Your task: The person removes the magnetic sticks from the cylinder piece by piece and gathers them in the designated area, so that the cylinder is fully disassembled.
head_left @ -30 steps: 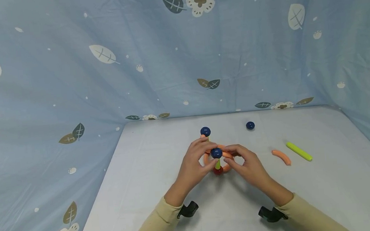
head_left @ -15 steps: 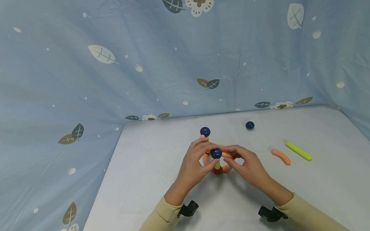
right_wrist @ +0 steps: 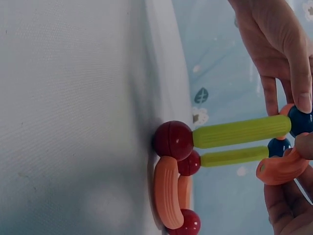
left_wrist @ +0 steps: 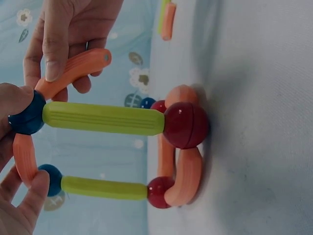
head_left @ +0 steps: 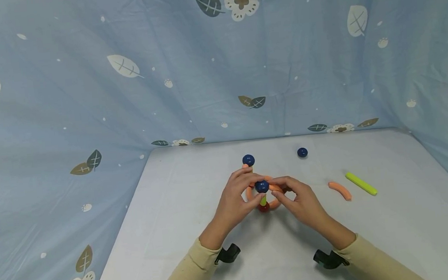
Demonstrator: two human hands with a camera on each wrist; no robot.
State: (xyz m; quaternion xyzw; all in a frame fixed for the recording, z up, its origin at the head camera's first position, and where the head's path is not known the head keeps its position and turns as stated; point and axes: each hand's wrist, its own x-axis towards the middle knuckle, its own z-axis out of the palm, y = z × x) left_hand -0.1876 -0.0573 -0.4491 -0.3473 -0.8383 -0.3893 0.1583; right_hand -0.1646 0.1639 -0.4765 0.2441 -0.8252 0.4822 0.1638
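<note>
A toy frame of rods and balls stands on the white table, with red balls (left_wrist: 186, 125) joined by curved orange rods (right_wrist: 167, 192) at its base. Upright from it rise ribbed green rods (left_wrist: 103, 118) topped by blue balls (left_wrist: 28, 116). My left hand (head_left: 233, 197) pinches the near blue ball (head_left: 262, 187) between thumb and fingers. To its right, my right hand (head_left: 299, 198) pinches a curved orange rod (left_wrist: 73, 73). One end of that rod meets the near blue ball; its other end is free. Fingers partly hide the frame's top in the head view.
At the back of the table lies a loose blue ball (head_left: 302, 152). Farther right are a loose curved orange rod (head_left: 340, 190) and a straight green rod (head_left: 361, 183). A blue patterned cloth (head_left: 186, 72) hangs behind the table (head_left: 164, 185).
</note>
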